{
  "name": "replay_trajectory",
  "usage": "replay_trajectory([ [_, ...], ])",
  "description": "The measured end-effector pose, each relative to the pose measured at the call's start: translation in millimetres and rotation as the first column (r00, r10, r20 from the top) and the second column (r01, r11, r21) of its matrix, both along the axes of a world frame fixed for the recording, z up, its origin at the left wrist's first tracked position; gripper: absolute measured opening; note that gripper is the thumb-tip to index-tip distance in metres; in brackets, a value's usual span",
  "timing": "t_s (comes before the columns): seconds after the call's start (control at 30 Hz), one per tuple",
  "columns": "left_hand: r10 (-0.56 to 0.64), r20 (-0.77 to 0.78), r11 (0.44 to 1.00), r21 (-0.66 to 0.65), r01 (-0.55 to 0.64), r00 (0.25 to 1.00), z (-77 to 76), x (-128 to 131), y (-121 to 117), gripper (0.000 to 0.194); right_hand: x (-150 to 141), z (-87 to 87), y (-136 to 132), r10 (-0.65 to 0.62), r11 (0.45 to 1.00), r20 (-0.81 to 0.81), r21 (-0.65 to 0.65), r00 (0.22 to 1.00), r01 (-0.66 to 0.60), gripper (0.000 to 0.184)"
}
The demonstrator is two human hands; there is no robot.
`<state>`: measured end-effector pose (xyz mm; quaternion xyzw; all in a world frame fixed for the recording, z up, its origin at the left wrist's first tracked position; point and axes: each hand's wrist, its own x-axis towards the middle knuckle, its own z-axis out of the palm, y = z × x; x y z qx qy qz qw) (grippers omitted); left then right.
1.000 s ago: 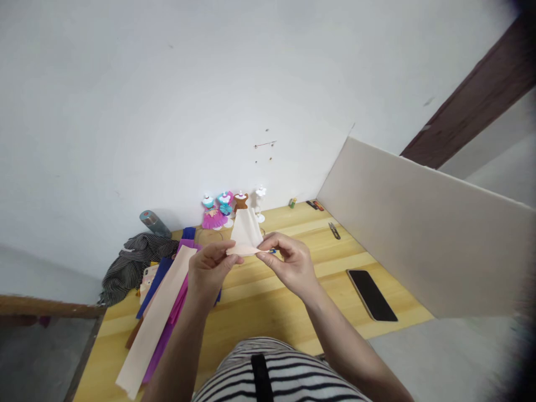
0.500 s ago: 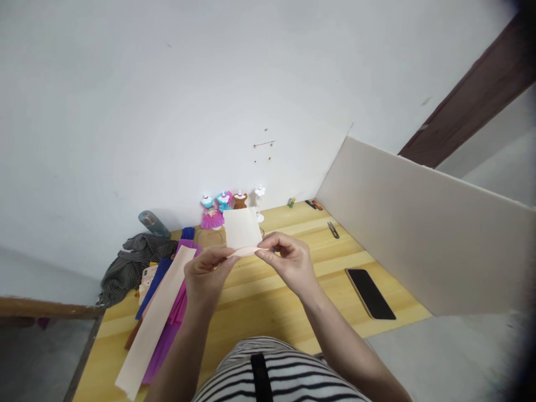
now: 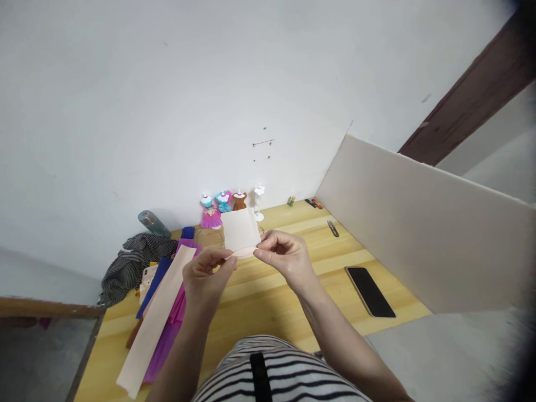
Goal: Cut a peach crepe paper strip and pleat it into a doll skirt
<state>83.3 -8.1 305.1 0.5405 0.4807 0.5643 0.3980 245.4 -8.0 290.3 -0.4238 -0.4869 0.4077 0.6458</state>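
Observation:
A pale cream piece of paper (image 3: 240,228) is held up above the table, its lower edge folded over toward me. My left hand (image 3: 208,274) pinches the left end of that fold between thumb and fingers. At the right end, my right hand (image 3: 287,257) is closed on the same edge in a like pinch. The fold bows slightly between the two hands. Behind the paper, several miniature dress forms stand by the wall, among them a brown one (image 3: 239,200) and a white one (image 3: 259,201).
Left of my hands lie a long cream paper strip (image 3: 157,318), purple sheets (image 3: 156,357) and striped cloth (image 3: 136,265), with a bottle (image 3: 153,223) behind. On the right are a phone (image 3: 371,292), small snips (image 3: 333,228) and an upright white panel (image 3: 410,223).
Both hands and the paper have shifted very slightly left. The folded lower edge now bows a little more between the fingers.

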Motion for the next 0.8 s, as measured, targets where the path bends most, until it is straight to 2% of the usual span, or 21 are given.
replay_trajectory([
  [0.17,-0.007,0.029,0.999,0.037,0.006,1.000,-4.9,0.4,0.3,0.008,-0.5,-0.9,1.3,0.010,1.000,-0.051,-0.007,0.999,-0.011,0.018],
  [0.33,0.027,-0.073,0.987,0.158,-0.015,0.997,-13.5,-3.1,2.7,0.017,-2.0,-3.6,0.5,-0.019,1.000,-0.014,-0.015,1.000,0.019,0.014],
  [0.47,0.065,-0.240,0.952,0.307,0.012,0.969,-13.0,-7.0,4.4,0.020,-2.4,-4.8,-1.1,-0.079,0.992,0.125,0.105,0.989,0.066,0.004],
  [0.6,0.145,-0.364,0.914,0.406,0.016,0.920,-9.7,-9.2,5.0,0.020,-1.9,-8.2,-0.1,-0.124,0.970,0.274,0.234,0.954,0.059,0.012],
  [0.8,0.255,-0.396,0.876,0.481,-0.036,0.882,-12.6,-7.6,6.3,0.012,-3.5,-10.2,0.8,-0.205,0.945,0.379,0.317,0.902,0.081,0.012],
])
